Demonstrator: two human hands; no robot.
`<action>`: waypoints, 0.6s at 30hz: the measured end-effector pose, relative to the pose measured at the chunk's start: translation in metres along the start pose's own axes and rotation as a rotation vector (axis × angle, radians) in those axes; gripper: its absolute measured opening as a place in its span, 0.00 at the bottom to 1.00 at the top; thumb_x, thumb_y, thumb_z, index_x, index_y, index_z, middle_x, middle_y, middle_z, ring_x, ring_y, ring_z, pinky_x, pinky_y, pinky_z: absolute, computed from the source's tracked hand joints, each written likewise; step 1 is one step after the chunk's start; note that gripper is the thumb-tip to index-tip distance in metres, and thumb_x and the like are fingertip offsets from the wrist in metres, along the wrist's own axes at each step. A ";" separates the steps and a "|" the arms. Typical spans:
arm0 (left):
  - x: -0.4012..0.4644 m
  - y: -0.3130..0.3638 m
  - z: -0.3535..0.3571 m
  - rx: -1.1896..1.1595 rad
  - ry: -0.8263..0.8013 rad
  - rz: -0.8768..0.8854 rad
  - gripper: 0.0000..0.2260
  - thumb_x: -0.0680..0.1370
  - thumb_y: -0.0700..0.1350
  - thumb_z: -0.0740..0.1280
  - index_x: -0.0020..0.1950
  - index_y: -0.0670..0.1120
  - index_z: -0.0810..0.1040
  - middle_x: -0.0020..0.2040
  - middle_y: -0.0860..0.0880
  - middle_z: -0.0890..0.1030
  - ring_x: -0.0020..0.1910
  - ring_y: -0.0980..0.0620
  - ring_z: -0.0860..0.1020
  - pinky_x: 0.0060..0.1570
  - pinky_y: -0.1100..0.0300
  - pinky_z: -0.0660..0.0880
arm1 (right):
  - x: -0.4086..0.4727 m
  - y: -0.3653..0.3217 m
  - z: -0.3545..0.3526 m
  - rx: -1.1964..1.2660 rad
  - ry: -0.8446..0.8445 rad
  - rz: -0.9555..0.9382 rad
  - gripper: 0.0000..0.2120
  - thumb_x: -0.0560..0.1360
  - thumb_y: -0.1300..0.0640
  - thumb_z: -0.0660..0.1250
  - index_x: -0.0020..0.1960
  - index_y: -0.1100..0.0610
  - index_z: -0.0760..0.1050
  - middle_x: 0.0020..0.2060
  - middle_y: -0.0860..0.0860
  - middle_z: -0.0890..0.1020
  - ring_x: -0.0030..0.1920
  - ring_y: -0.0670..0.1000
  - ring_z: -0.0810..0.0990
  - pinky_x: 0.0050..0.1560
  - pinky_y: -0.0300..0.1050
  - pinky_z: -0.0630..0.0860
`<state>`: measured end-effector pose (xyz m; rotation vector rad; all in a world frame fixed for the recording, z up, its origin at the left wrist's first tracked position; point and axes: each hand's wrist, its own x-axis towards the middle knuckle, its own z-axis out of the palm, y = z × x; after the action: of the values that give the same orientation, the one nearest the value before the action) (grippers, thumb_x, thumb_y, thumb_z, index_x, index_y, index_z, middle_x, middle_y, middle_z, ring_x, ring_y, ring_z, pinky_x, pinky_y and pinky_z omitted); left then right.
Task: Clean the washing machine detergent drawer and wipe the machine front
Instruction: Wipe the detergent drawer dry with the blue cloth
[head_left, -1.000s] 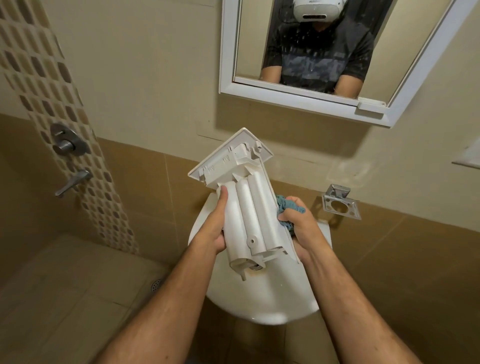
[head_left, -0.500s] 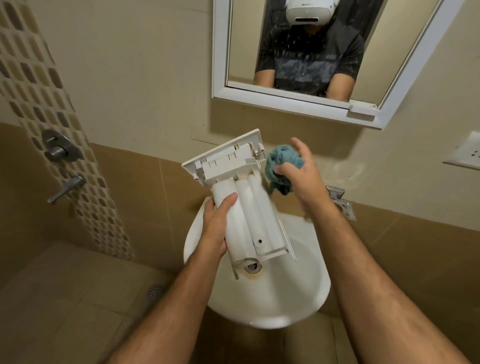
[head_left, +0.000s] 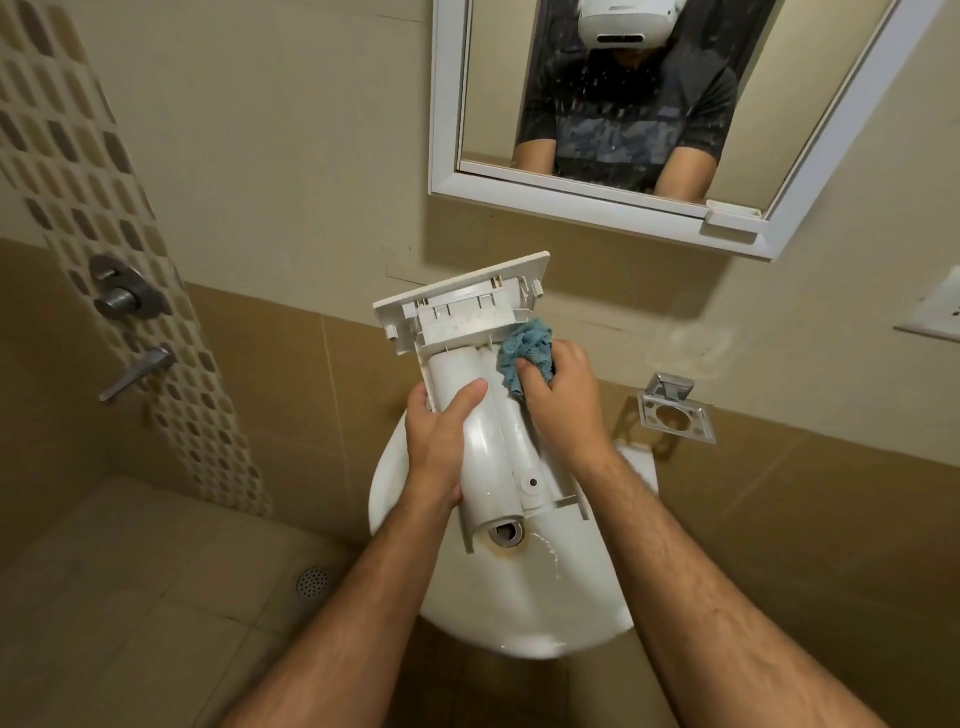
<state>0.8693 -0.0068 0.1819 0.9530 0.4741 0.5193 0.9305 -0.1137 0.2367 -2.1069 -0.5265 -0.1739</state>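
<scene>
The white plastic detergent drawer (head_left: 488, 431) is held upside down over the white sink (head_left: 524, 618), its front panel pointing up and away from me. My left hand (head_left: 439, 441) grips the drawer's left side, thumb across the rounded underside. My right hand (head_left: 563, 400) holds a crumpled blue cloth (head_left: 527, 351) and presses it against the drawer's upper right part, just below the front panel. The washing machine is not in view.
A white-framed mirror (head_left: 587, 202) hangs above the sink. A chrome holder (head_left: 675, 410) is fixed to the wall on the right, a wall socket (head_left: 935, 317) further right. Shower valve (head_left: 124, 296) and lever tap (head_left: 140, 371) sit on the left wall. A floor drain (head_left: 313, 582) lies below.
My right hand lifted the cloth off the drawer's right side, raised it, then brought it down onto the drawer near the front panel. The drawer turned slightly in my left hand.
</scene>
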 end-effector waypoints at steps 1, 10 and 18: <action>0.000 0.000 -0.002 0.001 0.010 0.006 0.25 0.67 0.46 0.78 0.61 0.51 0.74 0.53 0.45 0.84 0.50 0.42 0.84 0.49 0.42 0.82 | -0.005 0.004 -0.001 -0.021 -0.009 0.009 0.08 0.79 0.53 0.64 0.56 0.53 0.76 0.52 0.49 0.74 0.55 0.48 0.73 0.56 0.45 0.72; -0.008 -0.003 0.008 0.034 -0.011 -0.010 0.25 0.66 0.51 0.78 0.60 0.55 0.74 0.53 0.47 0.84 0.50 0.43 0.85 0.50 0.41 0.81 | 0.007 0.000 -0.003 -0.020 0.045 0.060 0.11 0.80 0.49 0.62 0.57 0.55 0.75 0.54 0.51 0.72 0.58 0.50 0.69 0.57 0.43 0.67; -0.002 0.015 0.015 0.007 0.004 0.068 0.17 0.73 0.43 0.75 0.59 0.51 0.75 0.51 0.46 0.84 0.47 0.44 0.85 0.44 0.47 0.82 | 0.000 0.001 -0.006 0.036 0.034 -0.005 0.08 0.80 0.51 0.62 0.55 0.54 0.76 0.51 0.49 0.74 0.55 0.49 0.71 0.56 0.44 0.70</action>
<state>0.8732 -0.0099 0.2026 0.9777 0.4484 0.5807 0.9318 -0.1194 0.2397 -2.0642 -0.5110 -0.2017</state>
